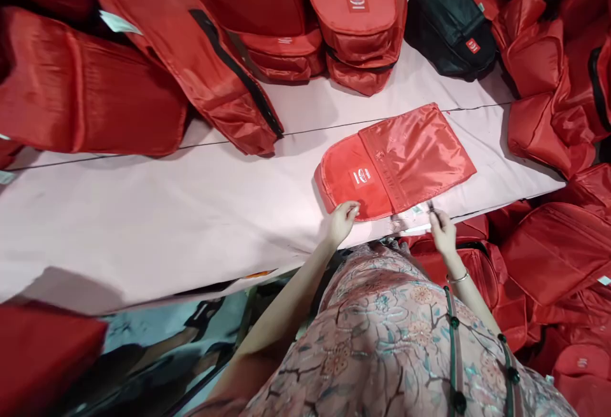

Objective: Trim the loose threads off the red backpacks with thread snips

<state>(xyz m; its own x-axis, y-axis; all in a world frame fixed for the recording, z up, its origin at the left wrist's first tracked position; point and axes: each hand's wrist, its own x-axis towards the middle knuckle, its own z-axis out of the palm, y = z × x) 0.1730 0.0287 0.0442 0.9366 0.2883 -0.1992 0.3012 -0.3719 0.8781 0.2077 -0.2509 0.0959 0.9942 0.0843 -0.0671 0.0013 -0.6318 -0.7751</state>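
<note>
A flat red fabric bag piece [410, 156], rounded at its left end and bearing a white printed logo, lies on the table in front of me. My left hand [342, 223] is at its near rounded edge, thumb and fingers pinched together on the fabric. To the right, my right hand [443, 232] is closed around a small dark pointed tool [431, 206], mostly hidden in the fingers, so its exact kind does not show. That hand is just off the bag's near edge, apart from the fabric. White tags [417, 228] lie between the hands by the table edge.
The table [157, 226] has a pale pink cover. Red backpacks [356, 22] line its far side, with larger ones [109, 86] at left. A black bag [451, 25] sits at back right. Red bags [558, 251] pile up at right. A person's foot [205, 312] shows below.
</note>
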